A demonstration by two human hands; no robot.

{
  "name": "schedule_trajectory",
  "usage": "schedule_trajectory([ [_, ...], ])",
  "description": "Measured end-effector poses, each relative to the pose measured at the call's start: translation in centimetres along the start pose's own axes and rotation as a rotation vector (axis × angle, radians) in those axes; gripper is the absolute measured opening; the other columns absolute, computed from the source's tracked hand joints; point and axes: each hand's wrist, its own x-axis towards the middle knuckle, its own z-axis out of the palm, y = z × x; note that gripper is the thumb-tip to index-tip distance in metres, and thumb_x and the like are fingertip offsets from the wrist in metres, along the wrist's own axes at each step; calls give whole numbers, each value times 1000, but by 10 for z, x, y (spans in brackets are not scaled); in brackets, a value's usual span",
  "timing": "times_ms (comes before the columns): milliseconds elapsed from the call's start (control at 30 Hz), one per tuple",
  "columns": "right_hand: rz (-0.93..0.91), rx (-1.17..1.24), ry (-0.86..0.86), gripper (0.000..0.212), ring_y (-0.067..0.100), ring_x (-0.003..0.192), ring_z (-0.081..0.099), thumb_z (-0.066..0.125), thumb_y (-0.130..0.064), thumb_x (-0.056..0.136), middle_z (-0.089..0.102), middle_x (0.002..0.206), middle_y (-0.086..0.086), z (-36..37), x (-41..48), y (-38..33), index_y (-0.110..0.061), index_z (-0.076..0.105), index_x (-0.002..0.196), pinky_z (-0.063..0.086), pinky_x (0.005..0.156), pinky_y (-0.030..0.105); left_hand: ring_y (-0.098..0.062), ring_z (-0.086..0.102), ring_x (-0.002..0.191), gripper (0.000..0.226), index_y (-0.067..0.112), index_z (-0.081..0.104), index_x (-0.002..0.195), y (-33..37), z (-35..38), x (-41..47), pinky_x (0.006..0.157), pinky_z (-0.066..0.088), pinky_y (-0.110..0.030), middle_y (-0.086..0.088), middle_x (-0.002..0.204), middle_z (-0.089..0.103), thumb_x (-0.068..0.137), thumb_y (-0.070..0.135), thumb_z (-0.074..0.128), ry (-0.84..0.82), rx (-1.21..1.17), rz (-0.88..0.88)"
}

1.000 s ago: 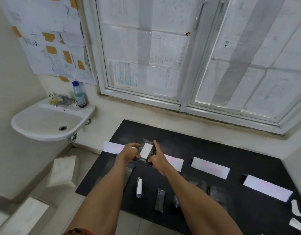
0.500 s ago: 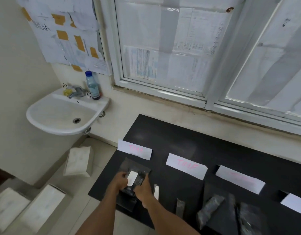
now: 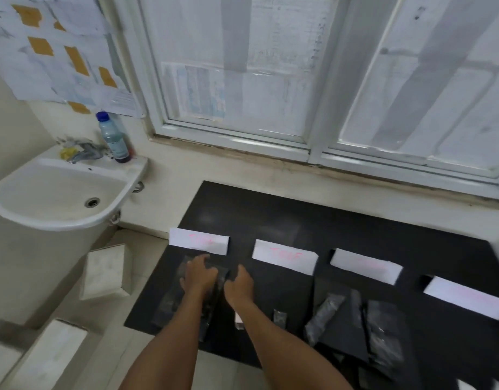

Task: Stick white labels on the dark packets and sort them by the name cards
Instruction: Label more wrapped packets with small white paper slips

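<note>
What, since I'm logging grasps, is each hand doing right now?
Left hand: open, fingers resting on the dark packets.
Right hand: fingers curled beside those packets; grip cannot be told.

left hand (image 3: 199,274): bare, slim fingers | right hand (image 3: 239,285): bare | left forearm (image 3: 169,333), right forearm (image 3: 285,342): bare as far as the view reaches

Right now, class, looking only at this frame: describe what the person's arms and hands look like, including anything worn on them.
The left hand and right hand are bare: no gloves, and no watch or bracelet at either wrist. Rings are too small to tell. Both forearms are uncovered down to the picture's lower edge, with no sleeve in view.
</note>
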Motion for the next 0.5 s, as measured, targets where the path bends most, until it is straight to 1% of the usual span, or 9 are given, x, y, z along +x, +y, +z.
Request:
schedule_trajectory([
  [67, -32, 6, 120, 51, 27, 127, 49, 51, -1, 86, 53, 133, 11, -34, 0, 0, -6, 47, 136, 40, 108, 32, -31, 53, 122, 48, 13, 56, 130, 23, 19, -4, 106, 42, -42, -13, 134, 56, 82, 6, 53, -104, -32, 83],
  [133, -11, -34, 295, 49, 27, 125, 49, 50, -2, 86, 52, 132, 12, -75, 1, 9, -8, 48, 135, 41, 106, 33, -30, 54, 121, 44, 9, 58, 128, 48, 47, -13, 105, 43, -36, -14, 133, 58, 85, 1, 51, -196, -44, 150],
  [200, 76, -92, 479, 48, 30, 123, 48, 52, -7, 85, 52, 131, 14, -116, -1, 28, -10, 49, 133, 41, 104, 37, -29, 57, 119, 36, 5, 63, 121, 72, 84, -28, 102, 45, -32, -14, 128, 62, 87, 1, 52, -305, -33, 191],
  [267, 239, -123, 565, 48, 32, 124, 46, 55, -13, 85, 49, 133, 15, -149, -5, 52, -10, 48, 133, 39, 103, 40, -29, 61, 113, 29, 3, 70, 108, 86, 120, -46, 95, 47, -29, -15, 117, 67, 85, 0, 53, -437, 3, 204],
  [333, 401, -99, 535, 46, 35, 125, 47, 55, -21, 88, 49, 135, 17, -174, -9, 81, -6, 50, 131, 41, 103, 40, -31, 65, 106, 23, 1, 72, 92, 95, 156, -65, 88, 52, -32, -17, 106, 70, 82, 1, 52, -560, 80, 209],
  [400, 488, -49, 413, 47, 34, 122, 54, 53, -32, 91, 55, 132, 19, -187, -13, 105, -1, 55, 127, 45, 100, 36, -35, 66, 103, 24, -9, 71, 92, 96, 184, -80, 78, 52, -33, -27, 105, 69, 80, 4, 54, -632, 160, 175],
  [433, 505, -17, 358, 49, 33, 119, 57, 53, -35, 91, 58, 129, 20, -191, -15, 113, 1, 58, 124, 48, 97, 34, -37, 65, 104, 26, -12, 69, 94, 96, 195, -87, 76, 52, -35, -31, 107, 66, 81, 5, 55, -649, 189, 160],
  [500, 502, 27, 290, 50, 32, 114, 60, 54, -37, 91, 62, 124, 20, -195, -19, 125, 3, 60, 120, 50, 91, 33, -35, 66, 102, 22, -9, 69, 90, 95, 208, -97, 81, 54, -39, -30, 106, 67, 81, 6, 56, -620, 241, 155],
])
